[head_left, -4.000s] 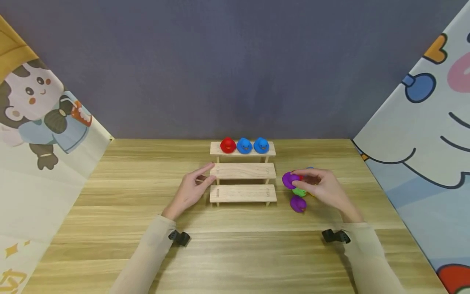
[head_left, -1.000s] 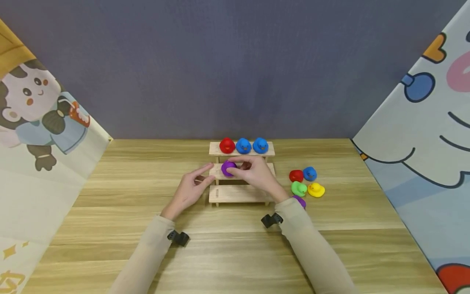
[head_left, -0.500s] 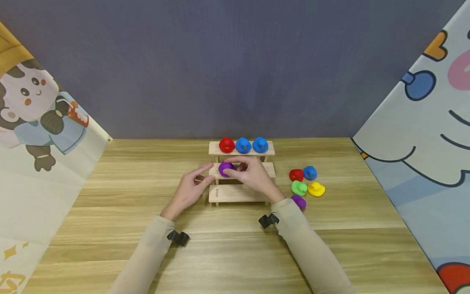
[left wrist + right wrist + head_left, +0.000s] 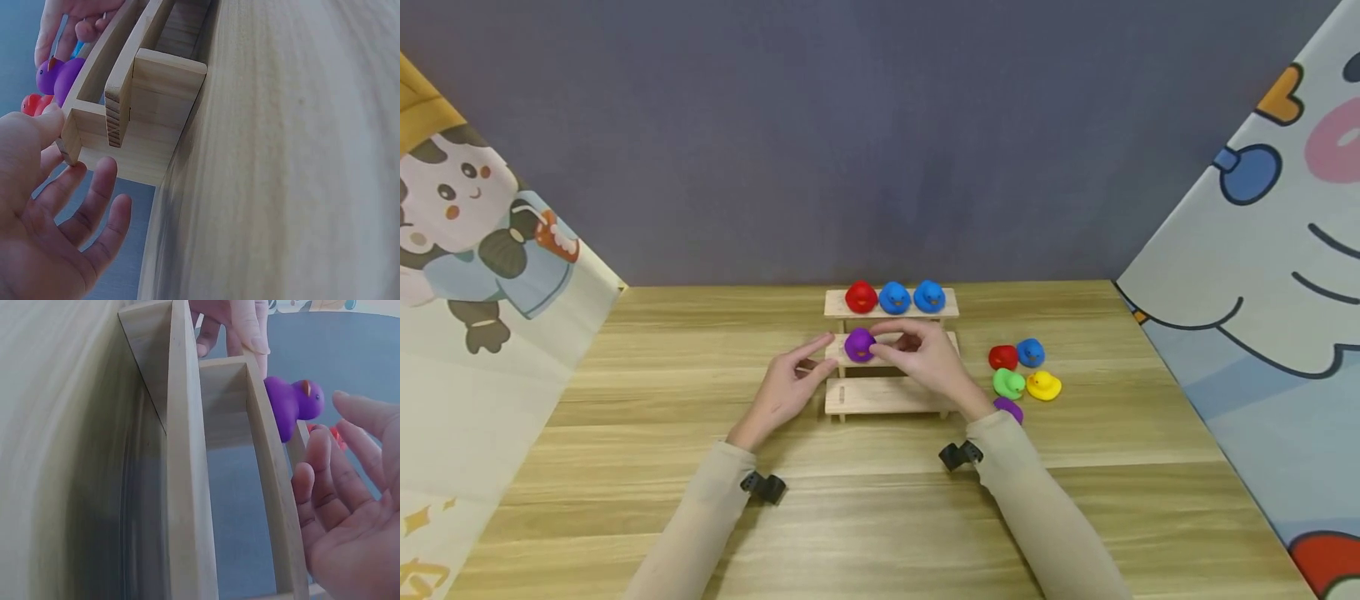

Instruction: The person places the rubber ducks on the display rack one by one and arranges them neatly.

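A purple rubber duck (image 4: 859, 345) sits upright at the left end of the middle step of a three-step wooden stand (image 4: 887, 397). My right hand (image 4: 925, 360) is just right of this duck; in the right wrist view, a gap shows between its thumb (image 4: 359, 412) and the purple duck (image 4: 294, 403). With thumb and fingers, my left hand (image 4: 786, 387) pinches the left end of the middle step, as the left wrist view shows. On the top step a red duck (image 4: 861, 297) and two blue ducks, one in the middle (image 4: 894, 298), stand in a row.
Right of the stand, loose on the wooden table (image 4: 880, 517), lie a red duck (image 4: 1002, 357), a blue duck (image 4: 1031, 352), a green duck (image 4: 1008, 383), a yellow duck (image 4: 1044, 386) and a second purple duck (image 4: 1009, 409), partly behind the right sleeve. A dark wall (image 4: 880, 142) rises behind.
My right hand carried the purple duck from the loose group left onto the middle step, then let it go and drew slightly right. The left hand has stayed at the stand.
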`<state>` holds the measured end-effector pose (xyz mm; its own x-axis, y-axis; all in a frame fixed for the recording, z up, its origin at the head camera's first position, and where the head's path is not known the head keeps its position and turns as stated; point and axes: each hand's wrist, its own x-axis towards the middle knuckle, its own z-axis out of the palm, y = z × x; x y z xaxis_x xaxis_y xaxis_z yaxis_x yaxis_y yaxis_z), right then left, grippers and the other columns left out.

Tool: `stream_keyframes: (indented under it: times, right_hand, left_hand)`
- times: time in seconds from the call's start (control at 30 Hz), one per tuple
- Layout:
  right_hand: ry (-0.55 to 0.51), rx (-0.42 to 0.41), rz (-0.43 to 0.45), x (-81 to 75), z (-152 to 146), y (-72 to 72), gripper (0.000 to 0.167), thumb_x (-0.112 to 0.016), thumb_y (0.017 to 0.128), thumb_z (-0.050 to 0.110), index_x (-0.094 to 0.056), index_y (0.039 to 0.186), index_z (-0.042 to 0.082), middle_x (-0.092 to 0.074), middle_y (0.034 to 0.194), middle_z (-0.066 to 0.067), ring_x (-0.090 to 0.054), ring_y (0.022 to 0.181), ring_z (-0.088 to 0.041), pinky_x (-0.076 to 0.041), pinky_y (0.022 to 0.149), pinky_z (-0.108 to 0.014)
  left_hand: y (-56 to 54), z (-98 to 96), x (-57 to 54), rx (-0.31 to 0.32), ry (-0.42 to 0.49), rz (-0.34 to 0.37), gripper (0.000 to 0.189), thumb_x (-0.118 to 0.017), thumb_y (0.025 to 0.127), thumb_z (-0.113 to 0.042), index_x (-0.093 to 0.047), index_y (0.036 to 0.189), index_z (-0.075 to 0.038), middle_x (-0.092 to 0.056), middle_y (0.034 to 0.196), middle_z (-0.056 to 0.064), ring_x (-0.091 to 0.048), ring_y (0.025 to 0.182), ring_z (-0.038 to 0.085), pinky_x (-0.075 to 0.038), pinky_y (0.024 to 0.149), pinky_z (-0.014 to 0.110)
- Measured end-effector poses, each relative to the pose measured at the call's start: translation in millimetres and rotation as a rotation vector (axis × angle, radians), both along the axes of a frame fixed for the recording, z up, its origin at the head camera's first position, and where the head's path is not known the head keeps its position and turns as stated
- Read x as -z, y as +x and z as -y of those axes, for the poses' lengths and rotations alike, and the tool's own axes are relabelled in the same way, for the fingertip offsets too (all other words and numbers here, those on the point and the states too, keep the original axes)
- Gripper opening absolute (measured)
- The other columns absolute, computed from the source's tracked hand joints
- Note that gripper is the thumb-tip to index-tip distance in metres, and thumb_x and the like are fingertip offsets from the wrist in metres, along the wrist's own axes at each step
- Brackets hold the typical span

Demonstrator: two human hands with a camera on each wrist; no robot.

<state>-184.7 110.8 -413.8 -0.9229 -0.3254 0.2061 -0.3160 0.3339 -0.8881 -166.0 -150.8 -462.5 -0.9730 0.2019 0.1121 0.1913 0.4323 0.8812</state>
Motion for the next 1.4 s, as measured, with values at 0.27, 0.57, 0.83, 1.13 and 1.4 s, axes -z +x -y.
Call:
stream_keyframes:
  times: [0.27, 0.57, 0.83, 1.13, 1.4]
  right_hand:
    - [-0.006, 0.022, 0.006, 1.9, -21, 8.0, 0.026, -0.081, 0.096, 0.020, -0.080, 0.120, 0.009, -0.080, 0.121, -0.008, -0.072, 0.087, -0.015, -0.059, 0.074, -0.024]
    - [0.038, 0.088, 0.013, 3.1, -50, 16.5, 0.027, -0.080, 0.098, 0.029, -0.080, 0.121, 0.015, -0.080, 0.120, -0.003, -0.072, 0.091, -0.018, -0.058, 0.081, -0.025]
    - [0.054, 0.156, 0.009, 5.1, -77, 21.4, 0.023, -0.080, 0.098, 0.030, -0.081, 0.118, 0.019, -0.081, 0.107, -0.006, -0.070, 0.086, -0.017, -0.056, 0.074, -0.025]
    - [0.071, 0.196, -0.035, 15.4, -107, 24.7, 0.023, -0.079, 0.099, 0.024, -0.081, 0.120, 0.014, -0.081, 0.113, -0.008, -0.071, 0.082, -0.014, -0.057, 0.074, -0.020]
    - [0.071, 0.226, -0.040, 23.5, -127, 28.7, 0.022, -0.079, 0.099, 0.017, -0.080, 0.119, 0.007, -0.079, 0.103, -0.011, -0.065, 0.079, -0.006, -0.054, 0.070, -0.017]
  left_hand:
    - [-0.5, -0.2, 0.5, -0.003, 0.003, -0.002, 0.050, -0.069, 0.106, -0.029, -0.059, 0.153, -0.016, -0.054, 0.162, 0.011, -0.075, 0.108, 0.031, -0.064, 0.089, 0.033]
    - [-2.5, -2.0, 1.7, -0.001, 0.003, 0.001, 0.050, -0.069, 0.106, -0.030, -0.059, 0.153, -0.018, -0.054, 0.162, 0.009, -0.075, 0.108, 0.030, -0.065, 0.090, 0.033]
    - [-4.5, -1.3, 4.4, 0.004, 0.042, 0.005, 0.050, -0.070, 0.105, -0.028, -0.060, 0.152, -0.016, -0.054, 0.162, 0.010, -0.076, 0.107, 0.032, -0.063, 0.084, 0.025]
    - [-5.2, -0.2, 6.0, -0.002, 0.039, 0.001, 0.049, -0.070, 0.105, -0.029, -0.060, 0.152, -0.016, -0.055, 0.161, 0.011, -0.075, 0.106, 0.032, -0.061, 0.081, 0.022]
    - [-4.8, -0.6, 4.3, -0.007, 0.033, 0.011, 0.050, -0.071, 0.105, -0.031, -0.060, 0.152, -0.017, -0.055, 0.161, 0.009, -0.075, 0.107, 0.031, -0.062, 0.085, 0.025]
